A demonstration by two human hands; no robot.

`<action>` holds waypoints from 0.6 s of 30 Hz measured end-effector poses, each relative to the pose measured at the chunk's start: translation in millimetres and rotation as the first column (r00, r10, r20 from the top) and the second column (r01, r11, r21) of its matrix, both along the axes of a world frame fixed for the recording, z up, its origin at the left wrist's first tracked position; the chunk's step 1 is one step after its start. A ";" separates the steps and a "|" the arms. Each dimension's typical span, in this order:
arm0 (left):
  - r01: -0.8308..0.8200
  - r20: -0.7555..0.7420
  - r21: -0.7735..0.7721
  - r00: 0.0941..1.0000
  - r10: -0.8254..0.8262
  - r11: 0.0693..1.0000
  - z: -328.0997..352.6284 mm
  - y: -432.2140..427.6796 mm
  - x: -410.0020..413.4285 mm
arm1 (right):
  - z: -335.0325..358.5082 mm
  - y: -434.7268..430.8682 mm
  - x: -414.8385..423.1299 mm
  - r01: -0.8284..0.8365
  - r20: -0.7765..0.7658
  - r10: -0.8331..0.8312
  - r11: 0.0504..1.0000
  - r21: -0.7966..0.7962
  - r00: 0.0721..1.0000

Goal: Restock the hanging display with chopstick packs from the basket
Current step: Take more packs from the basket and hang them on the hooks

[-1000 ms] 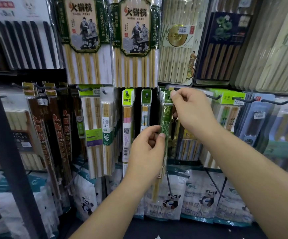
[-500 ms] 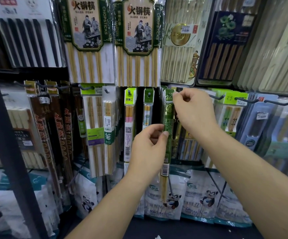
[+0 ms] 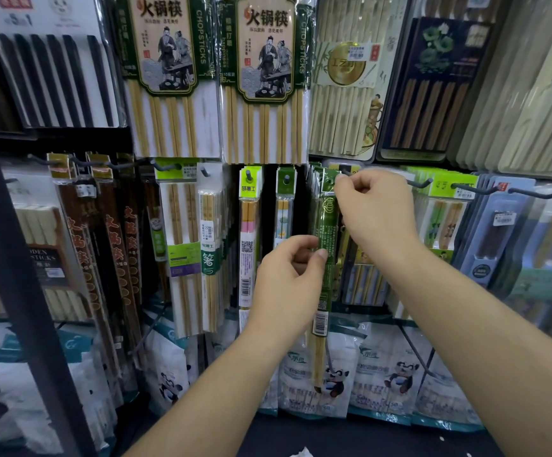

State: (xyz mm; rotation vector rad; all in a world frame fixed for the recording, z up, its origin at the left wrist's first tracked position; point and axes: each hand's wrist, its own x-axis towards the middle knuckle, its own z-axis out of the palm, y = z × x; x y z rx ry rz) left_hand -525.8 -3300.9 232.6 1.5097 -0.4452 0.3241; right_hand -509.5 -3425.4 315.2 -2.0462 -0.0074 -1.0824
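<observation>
The green chopstick pack (image 3: pixel 325 258) is pinched at mid-length by the left hand (image 3: pixel 289 278) and at its header by the right hand (image 3: pixel 375 212), against the hook (image 3: pixel 347 173).

Peg row packed tight. Hotpot packs (image 3: pixel 264 127) overhang the pegs (image 3: pixel 248 174) from above. Dark slots open either side of slim pack (image 3: pixel 284 209), left of green pack (image 3: pixel 325 232). Black post (image 3: pixel 17 258) blocks far left.

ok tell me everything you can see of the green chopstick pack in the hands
The green chopstick pack is a long, narrow clear sleeve with a green label, a green header card on top and a white barcode sticker low down; pale wooden sticks show below it. It is held almost upright. The right hand pinches its header, the left hand pinches its middle, beside matching green packs.
</observation>
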 end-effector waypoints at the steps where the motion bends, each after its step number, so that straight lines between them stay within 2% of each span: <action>1: 0.001 0.001 0.001 1.000 -0.001 1.000 0.3 0.0 -0.4 | 0.2 -0.1 0.2 0.001 -0.001 -0.001 1.000 0.002 1.000; 8: 0.026 0.016 -0.030 1.000 -0.026 0.999 5.4 -0.3 -3.4 | 0.9 3.1 1.4 -0.047 0.019 0.046 0.994 0.097 0.999; 18: 0.009 -0.004 -0.025 1.000 -0.009 1.000 6.3 -0.4 -5.6 | -3.1 6.0 1.6 -0.022 0.028 0.019 0.993 0.118 0.999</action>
